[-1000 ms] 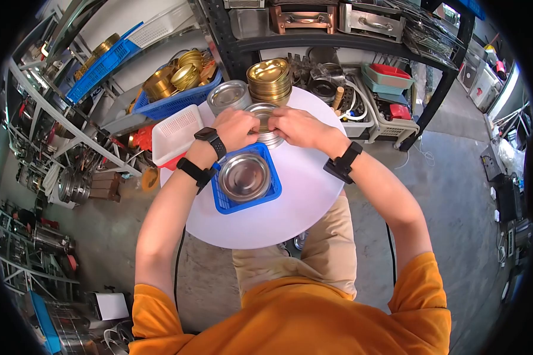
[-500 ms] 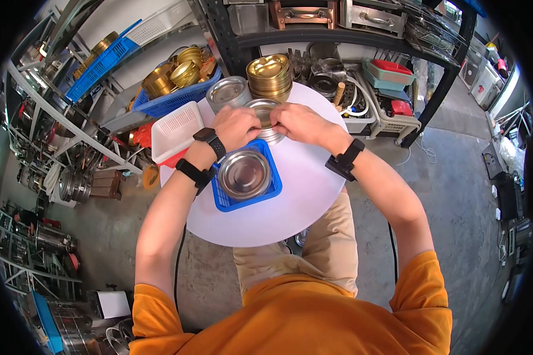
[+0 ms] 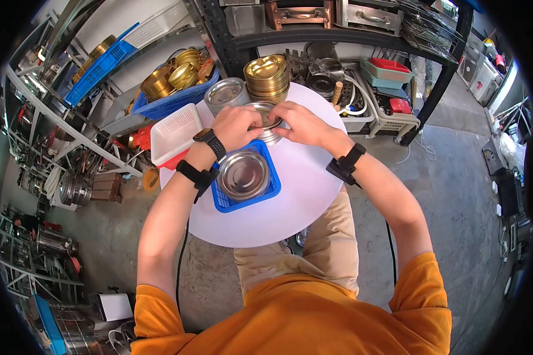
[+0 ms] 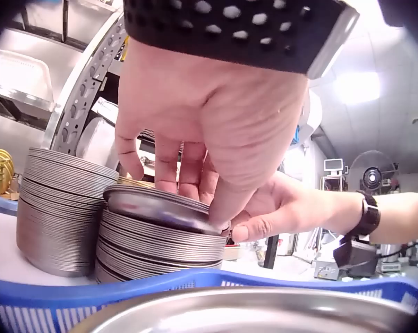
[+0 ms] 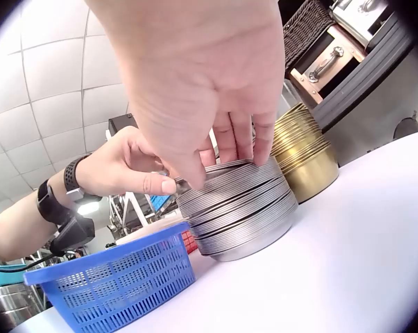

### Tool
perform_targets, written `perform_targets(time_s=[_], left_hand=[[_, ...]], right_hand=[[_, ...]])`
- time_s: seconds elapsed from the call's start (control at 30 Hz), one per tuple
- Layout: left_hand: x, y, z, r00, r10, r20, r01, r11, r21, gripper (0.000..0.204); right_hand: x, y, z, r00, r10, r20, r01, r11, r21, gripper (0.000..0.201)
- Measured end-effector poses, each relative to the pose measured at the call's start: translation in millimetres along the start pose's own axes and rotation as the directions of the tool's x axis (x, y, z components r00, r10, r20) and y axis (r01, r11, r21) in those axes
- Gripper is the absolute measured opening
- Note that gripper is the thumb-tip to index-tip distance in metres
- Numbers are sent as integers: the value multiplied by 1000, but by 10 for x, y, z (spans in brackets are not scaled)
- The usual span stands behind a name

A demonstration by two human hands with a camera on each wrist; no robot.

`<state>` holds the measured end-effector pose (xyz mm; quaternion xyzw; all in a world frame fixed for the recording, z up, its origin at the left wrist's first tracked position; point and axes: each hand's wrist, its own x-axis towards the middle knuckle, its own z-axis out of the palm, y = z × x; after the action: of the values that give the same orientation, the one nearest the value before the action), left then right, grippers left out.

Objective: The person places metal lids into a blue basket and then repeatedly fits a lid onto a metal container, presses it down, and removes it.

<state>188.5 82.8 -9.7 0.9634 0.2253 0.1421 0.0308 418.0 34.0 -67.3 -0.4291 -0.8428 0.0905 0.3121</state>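
Observation:
Both hands are at a tall stack of shallow steel dishes (image 5: pixel 240 218) near the far side of the round white table. My left hand (image 3: pixel 237 127) pinches the near left rim of the top dish (image 4: pixel 160 210), thumb on the outside. On the other side my right hand (image 3: pixel 304 125) has thumb and fingers at the rim of the same dish. That dish sits slightly tilted over the stack in the left wrist view. Close in front stands a blue plastic basket (image 3: pixel 220 201) with steel dishes (image 3: pixel 243 176) in it.
A second steel dish stack (image 3: pixel 225 93) and a stack of gold bowls (image 3: pixel 267 74) stand behind. To the left lies a white basket (image 3: pixel 175 133) over a red one. Shelves of metalware and crates surround the white table (image 3: pixel 314 189).
The hands stay at the same stack. My right hand's fingers have shifted slightly along the rim, and the gap between the hands has widened a little. The basket has not moved.

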Motion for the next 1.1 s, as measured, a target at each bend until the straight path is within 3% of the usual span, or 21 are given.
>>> perform_targets(time_s=[0.07,0.1,0.17,0.3,0.4,0.57,0.7,0.87,1.1], left_hand=[[12,49,7,983,-184,20,184,967,-176,14],[20,52,10,983,-182,20,182,967,-175,14],[33,59,16,974,-228,11,223,940,-258,15],[26,15,68,979,-204,-33,183,930,-319,15],[43,51,51,985,-172,8,168,951,-259,15],[28,139,67,983,-139,-121,122,983,-141,15],[35,158,50,986,-92,-136,74,989,-129,15],[53,159,-19,998,16,-67,-17,1000,-23,11],[62,151,10,998,58,-34,-54,993,105,9]], right_hand=[[-44,-25,23,985,52,-167,-52,999,3,43],[-62,-33,44,984,52,-168,-53,999,2,43],[-80,-53,98,959,119,-257,-141,988,-67,64],[-82,20,173,960,134,-248,-157,985,-74,73],[-65,108,238,961,155,-229,-163,986,-19,75],[-70,38,193,930,205,-305,-191,979,77,71],[-62,-29,115,933,257,-252,-232,965,126,72],[-34,-24,143,938,171,-302,-175,984,14,70],[-29,-144,129,936,208,-285,-243,966,-93,69]])
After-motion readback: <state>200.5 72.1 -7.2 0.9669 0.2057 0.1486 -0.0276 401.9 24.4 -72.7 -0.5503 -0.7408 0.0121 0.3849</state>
